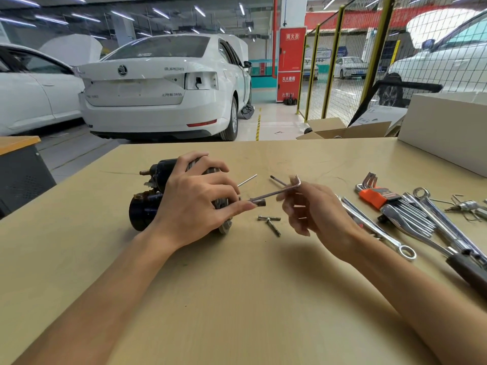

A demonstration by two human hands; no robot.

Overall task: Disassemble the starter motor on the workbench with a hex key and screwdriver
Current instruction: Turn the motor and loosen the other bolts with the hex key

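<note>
Workshop bench before me carries the motor (147, 204) at left-centre under my left hand (195, 206), clamped round it, while my right hand (313, 209) pinches the hex key (276, 193) seated at its end; I judge disassembly barely underway, two bolts (270, 223) out.

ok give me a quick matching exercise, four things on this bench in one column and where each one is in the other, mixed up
Things:
1. starter motor
2. hex key
3. hex key set
4. white box

Places:
A. far right corner of the bench
B. under the left hand
C. in an orange holder among the wrenches
D. by the right hand's fingers, tip at the motor

Pairs: 1-B, 2-D, 3-C, 4-A
</note>
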